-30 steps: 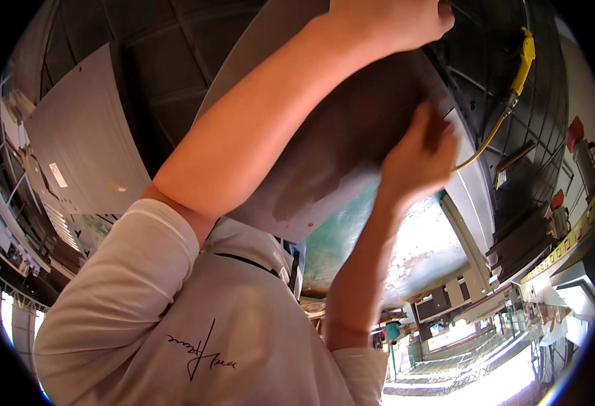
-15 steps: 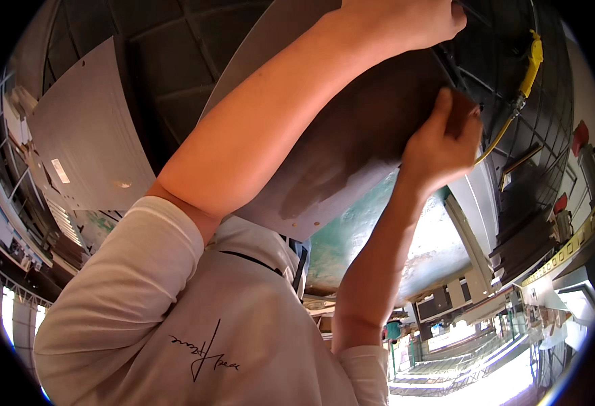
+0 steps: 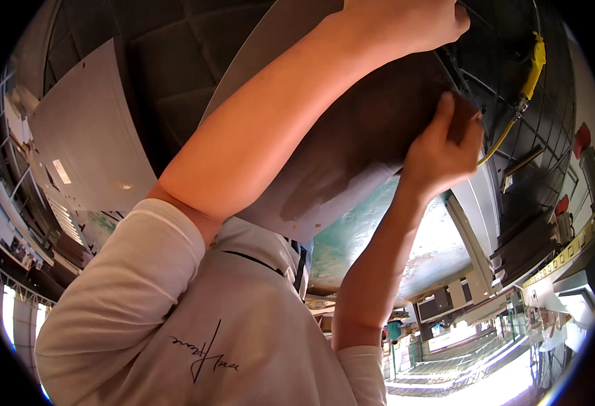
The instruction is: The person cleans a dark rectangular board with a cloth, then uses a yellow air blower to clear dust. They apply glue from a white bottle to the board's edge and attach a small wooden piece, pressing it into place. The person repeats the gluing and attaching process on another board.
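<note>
Panel [image 3: 351, 149]: grey sheet, dark smeared patch on its face, two small spots near the lower edge; lies below the left hand [image 3: 416, 27] and just left of the right hand [image 3: 439, 159]. Left arm reaches across it, fingers curled. Right thumb raised, fingers bent. Cannot tell whether either grip is clamped on the panel. Right of both grips: yellow tool [image 3: 534, 68] on a hose [image 3: 497, 145]. Below: worn green floor [image 3: 351, 233].

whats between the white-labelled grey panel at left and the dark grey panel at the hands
In the head view, a black, grid-lined surface, until the left forearm covers it lower down.
</note>
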A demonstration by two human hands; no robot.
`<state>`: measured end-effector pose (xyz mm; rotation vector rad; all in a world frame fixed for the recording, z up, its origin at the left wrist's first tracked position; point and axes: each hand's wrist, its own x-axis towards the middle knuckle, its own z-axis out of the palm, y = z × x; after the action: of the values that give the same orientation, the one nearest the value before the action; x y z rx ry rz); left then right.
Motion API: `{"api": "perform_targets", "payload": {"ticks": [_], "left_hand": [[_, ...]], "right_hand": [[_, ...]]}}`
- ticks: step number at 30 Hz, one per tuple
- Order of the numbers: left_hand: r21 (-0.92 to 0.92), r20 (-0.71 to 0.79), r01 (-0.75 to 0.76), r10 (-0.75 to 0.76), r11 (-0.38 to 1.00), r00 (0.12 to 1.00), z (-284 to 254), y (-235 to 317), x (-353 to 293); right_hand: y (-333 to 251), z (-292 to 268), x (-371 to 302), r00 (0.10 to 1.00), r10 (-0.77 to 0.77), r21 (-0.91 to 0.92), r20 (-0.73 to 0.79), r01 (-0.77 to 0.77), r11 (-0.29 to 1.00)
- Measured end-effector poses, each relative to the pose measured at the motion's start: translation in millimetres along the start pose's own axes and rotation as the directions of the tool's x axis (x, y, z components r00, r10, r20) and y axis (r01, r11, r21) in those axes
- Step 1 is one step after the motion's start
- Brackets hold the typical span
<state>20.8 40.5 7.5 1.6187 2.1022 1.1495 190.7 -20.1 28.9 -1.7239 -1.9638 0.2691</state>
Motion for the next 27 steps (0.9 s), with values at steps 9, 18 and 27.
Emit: {"api": "perform_targets", "payload": {"ticks": [9,18,27], "left_hand": [[-0.032,-0.025,-0.023,0.022,0.999,0.999,-1.2,0.5,3.4],[0.021,-0.040,-0.017,0.018,1.000,0.999,-5.1,-1.3,-0.6],[0.041,0.075,0.057,-0.060,0.997,0.995,-6.7,1.7,2.6]], "right_hand": [[-10.5,-9.0,-9.2,0.990,0.117,-0.019,0.075,-0.116,0.993],[-10.6,-5.8,-28.2,0.998,0.028,-0.062,0.054,-0.024,0.998],[-6.0,-11.7,-47.7,0.998,-0.044,0.036,0.033,0.043,0.998]]}}
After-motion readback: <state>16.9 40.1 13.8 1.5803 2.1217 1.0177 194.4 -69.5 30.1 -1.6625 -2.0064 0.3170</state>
